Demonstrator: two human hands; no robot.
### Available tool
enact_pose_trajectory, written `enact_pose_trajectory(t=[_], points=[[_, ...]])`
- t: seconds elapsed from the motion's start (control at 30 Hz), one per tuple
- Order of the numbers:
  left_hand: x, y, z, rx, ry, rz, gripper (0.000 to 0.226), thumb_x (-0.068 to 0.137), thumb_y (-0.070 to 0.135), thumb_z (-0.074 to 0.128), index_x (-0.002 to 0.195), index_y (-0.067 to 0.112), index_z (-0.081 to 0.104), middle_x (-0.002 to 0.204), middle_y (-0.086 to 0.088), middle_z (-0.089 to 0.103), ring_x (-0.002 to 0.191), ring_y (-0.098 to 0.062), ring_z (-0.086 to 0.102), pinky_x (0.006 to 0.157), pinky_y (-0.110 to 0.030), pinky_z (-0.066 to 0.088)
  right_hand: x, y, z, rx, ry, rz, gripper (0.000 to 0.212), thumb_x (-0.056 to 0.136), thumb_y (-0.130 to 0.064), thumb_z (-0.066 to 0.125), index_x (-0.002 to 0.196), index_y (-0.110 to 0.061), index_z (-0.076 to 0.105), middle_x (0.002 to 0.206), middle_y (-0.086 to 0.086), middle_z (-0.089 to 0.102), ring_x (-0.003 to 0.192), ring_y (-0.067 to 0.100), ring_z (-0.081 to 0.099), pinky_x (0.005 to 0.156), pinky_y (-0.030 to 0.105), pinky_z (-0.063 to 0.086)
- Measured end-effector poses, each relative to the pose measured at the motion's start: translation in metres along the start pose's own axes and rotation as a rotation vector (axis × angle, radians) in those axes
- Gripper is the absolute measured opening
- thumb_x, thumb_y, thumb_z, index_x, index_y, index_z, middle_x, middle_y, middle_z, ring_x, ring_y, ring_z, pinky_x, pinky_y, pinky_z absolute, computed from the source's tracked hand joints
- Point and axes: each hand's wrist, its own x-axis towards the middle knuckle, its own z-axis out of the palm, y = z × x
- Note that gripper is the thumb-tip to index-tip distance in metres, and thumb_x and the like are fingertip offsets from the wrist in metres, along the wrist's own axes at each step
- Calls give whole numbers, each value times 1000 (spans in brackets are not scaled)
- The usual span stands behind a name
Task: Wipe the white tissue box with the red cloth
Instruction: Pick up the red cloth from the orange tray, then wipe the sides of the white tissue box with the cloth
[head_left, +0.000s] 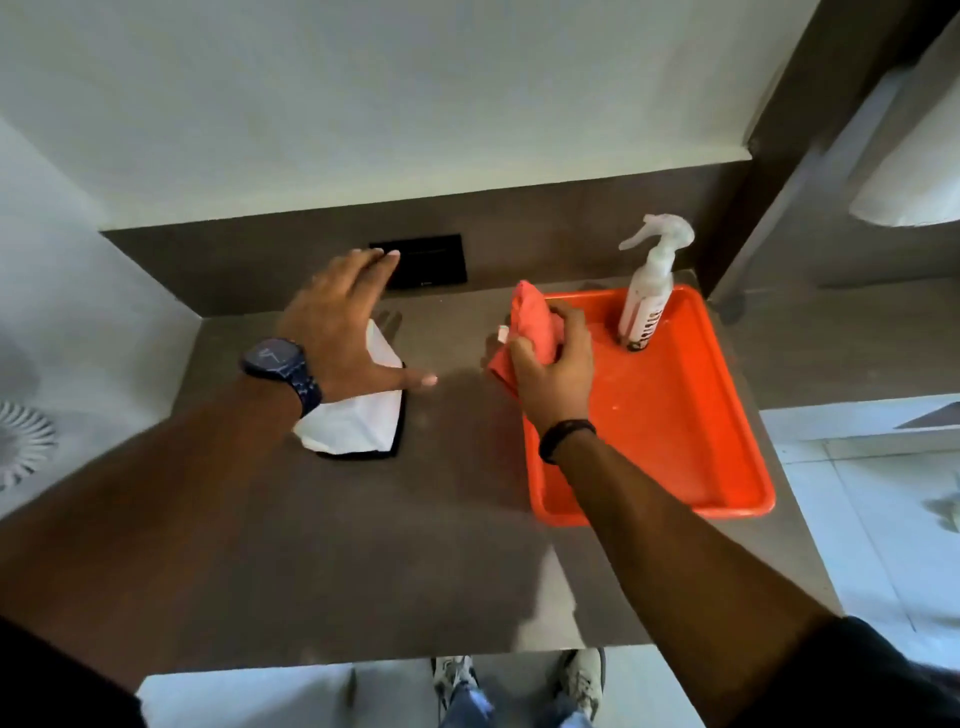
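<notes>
The white tissue box (358, 423), with a dark base, stands on the brown counter (322, 545) left of centre. My left hand (343, 322) hovers over it with fingers spread and covers its far part; I cannot tell whether it touches the box. A bunched red cloth (532, 322) is gripped in my right hand (550, 369), which sits above the left edge of the tray, well to the right of the box.
An orange tray (675, 415) lies on the counter's right side with a white spray bottle (649, 296) upright in its far corner. A black wall plate (431, 260) sits on the backsplash. The counter's front edge is near my feet.
</notes>
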Motion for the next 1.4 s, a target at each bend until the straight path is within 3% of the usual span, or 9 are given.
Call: enact_pose_trajectory(t=[0.13,0.23,0.4,0.67,0.83,1.0,1.13,1.23,1.4], points=[[-5,-48,-11,149,-352,-61,159,20,101,50,148,31,-12,163,-3,0,148,-28,1,118,-47,8,-24,-13,63,163,-159,108,49,70,-29,60,118,-21,58,116,8,64,107,24,61,96,41,50],[-6,-68,5,265,-521,-45,164,15,94,56,149,26,-10,162,-2,4,147,-26,7,118,-45,13,-37,4,97,181,-254,208,51,74,-31,62,124,-21,57,127,12,63,119,30,59,103,51,48],[-7,-78,33,117,-413,-58,153,19,79,68,147,23,6,155,-5,23,139,-28,26,113,-45,27,-50,18,133,128,-427,292,54,91,-62,40,142,-44,40,154,-4,43,142,21,40,121,52,26],[-11,-83,42,53,-276,-26,131,19,74,73,133,30,23,136,-1,42,121,-29,45,99,-48,44,-60,15,151,262,-218,114,35,100,-41,40,130,-31,55,134,-11,52,136,19,44,117,50,34],[-12,-76,36,54,-292,-27,131,24,72,74,136,26,23,141,-4,41,125,-30,42,103,-50,42,-63,19,154,269,-187,136,47,98,-43,36,140,-26,50,147,-1,50,140,20,41,118,51,32],[-10,-67,28,46,-329,19,126,35,69,78,141,21,29,144,-4,40,131,-27,39,108,-47,36,-73,10,154,269,-152,21,45,95,-48,35,134,-32,51,136,-28,46,142,22,38,119,49,31],[-12,-62,27,23,-292,-8,128,36,52,92,141,13,30,146,-10,39,132,-32,38,109,-49,33,-71,14,155,236,-157,88,51,97,-44,35,140,-21,50,149,3,49,141,22,38,119,47,31],[-13,-60,26,43,-291,-39,132,34,46,96,142,11,28,147,-13,38,131,-35,38,109,-50,34,-64,7,154,225,-154,191,48,96,-41,35,135,-21,55,142,4,56,134,23,44,115,51,35],[-13,-61,27,52,-298,-34,132,35,54,92,143,12,28,147,-13,38,132,-34,38,110,-51,33,-76,13,151,271,-149,8,51,95,-43,36,135,-19,55,145,8,53,139,27,42,117,51,33]])
